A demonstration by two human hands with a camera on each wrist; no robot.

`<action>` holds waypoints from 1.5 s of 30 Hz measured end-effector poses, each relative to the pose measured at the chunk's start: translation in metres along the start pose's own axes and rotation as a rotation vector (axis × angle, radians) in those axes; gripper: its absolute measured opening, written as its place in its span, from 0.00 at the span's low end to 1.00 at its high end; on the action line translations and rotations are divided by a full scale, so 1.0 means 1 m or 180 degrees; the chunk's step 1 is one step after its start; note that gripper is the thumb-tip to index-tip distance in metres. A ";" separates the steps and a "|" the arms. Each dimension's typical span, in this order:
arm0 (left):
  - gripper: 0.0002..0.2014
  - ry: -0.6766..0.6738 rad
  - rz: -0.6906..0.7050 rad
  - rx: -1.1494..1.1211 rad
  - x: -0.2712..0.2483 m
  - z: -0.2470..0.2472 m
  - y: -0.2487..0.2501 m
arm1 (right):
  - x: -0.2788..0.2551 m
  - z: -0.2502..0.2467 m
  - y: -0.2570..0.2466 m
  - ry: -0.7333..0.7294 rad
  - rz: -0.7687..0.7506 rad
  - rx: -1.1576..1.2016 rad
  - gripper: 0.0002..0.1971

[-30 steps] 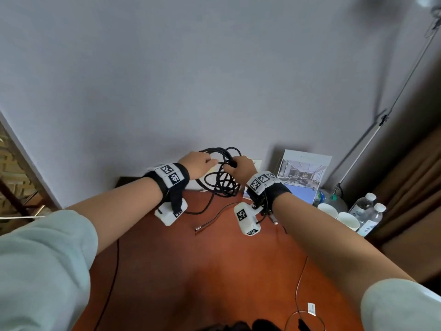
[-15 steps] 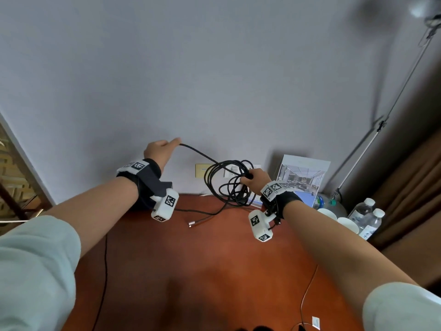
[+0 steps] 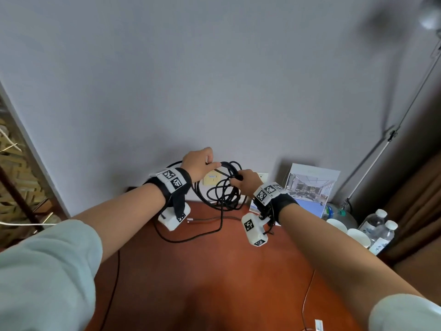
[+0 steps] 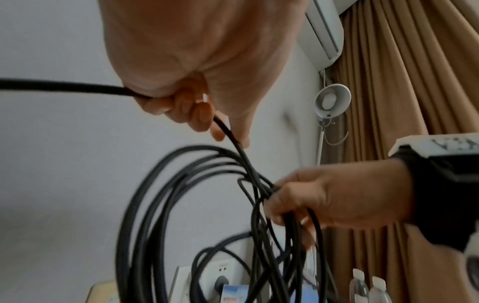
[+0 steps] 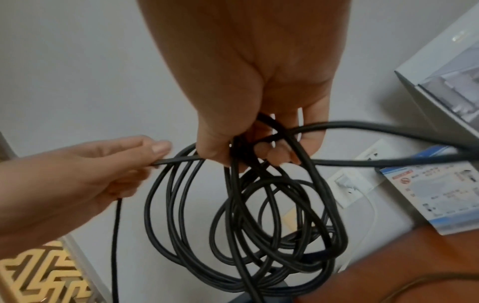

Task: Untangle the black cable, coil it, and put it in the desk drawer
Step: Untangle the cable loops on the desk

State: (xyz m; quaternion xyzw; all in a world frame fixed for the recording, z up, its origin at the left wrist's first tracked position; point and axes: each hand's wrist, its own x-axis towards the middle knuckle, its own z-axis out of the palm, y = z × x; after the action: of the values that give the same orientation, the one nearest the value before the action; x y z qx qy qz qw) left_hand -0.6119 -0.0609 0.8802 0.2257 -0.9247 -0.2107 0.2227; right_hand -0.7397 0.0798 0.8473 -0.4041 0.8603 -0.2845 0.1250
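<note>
Both forearms reach forward and upward, bare from the pale sleeves to the black wrist straps. The left hand point(image 3: 199, 161) is raised a little higher than the right hand point(image 3: 247, 183) and sits just beside it; its thumb and forefinger pinch a single strand of the black cable point(image 3: 224, 187), with the other fingers curled beneath. The right hand is closed in a fist around the gathered loops, which hang below its knuckles.
</note>
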 end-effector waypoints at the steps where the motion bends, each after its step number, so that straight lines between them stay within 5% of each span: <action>1: 0.15 0.0105 0.0019 -0.0145 0.000 -0.003 -0.001 | 0.001 0.000 0.004 -0.0046 0.0084 0.0013 0.10; 8: 0.20 0.0845 -0.0839 -0.1017 0.003 -0.032 -0.029 | -0.006 0.000 0.042 0.0006 0.0483 -0.0193 0.11; 11: 0.19 0.1055 -0.1049 -0.0762 0.005 -0.038 -0.042 | -0.008 -0.001 0.052 0.0022 0.0545 -0.0168 0.14; 17: 0.20 0.0044 -0.0487 0.0236 -0.008 -0.023 -0.037 | -0.012 0.002 0.035 0.0121 0.0464 -0.0045 0.11; 21: 0.18 -0.0501 0.0060 0.0064 -0.020 0.004 -0.006 | -0.017 0.008 0.000 0.0129 0.0046 -0.0071 0.12; 26: 0.20 -0.0153 -0.0146 -0.0452 -0.015 0.002 -0.002 | -0.012 0.012 -0.011 0.0110 0.0068 0.0327 0.09; 31: 0.19 0.0638 -0.0865 -0.1525 -0.010 -0.026 -0.031 | -0.015 0.007 0.024 0.0092 0.0392 0.0116 0.12; 34: 0.18 0.0962 -0.1170 -0.1459 -0.010 -0.034 -0.050 | -0.017 0.008 0.042 0.0081 0.0488 -0.0015 0.15; 37: 0.14 0.0604 -0.1096 -0.0745 -0.014 -0.028 -0.057 | -0.018 0.007 0.038 0.0101 0.0393 -0.0077 0.12; 41: 0.15 -0.0321 -0.0329 -0.0083 -0.024 -0.008 -0.035 | -0.016 0.009 0.015 0.0119 0.0067 -0.0067 0.09; 45: 0.20 -0.0317 -0.0076 -0.0102 -0.022 0.007 -0.010 | -0.010 0.016 -0.006 0.0059 -0.0185 -0.0017 0.07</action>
State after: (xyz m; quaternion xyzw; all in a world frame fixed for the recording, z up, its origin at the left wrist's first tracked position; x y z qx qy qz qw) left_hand -0.5948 -0.0554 0.8625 0.2224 -0.9284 -0.2390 0.1775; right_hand -0.7224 0.0781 0.8381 -0.4267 0.8500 -0.2895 0.1076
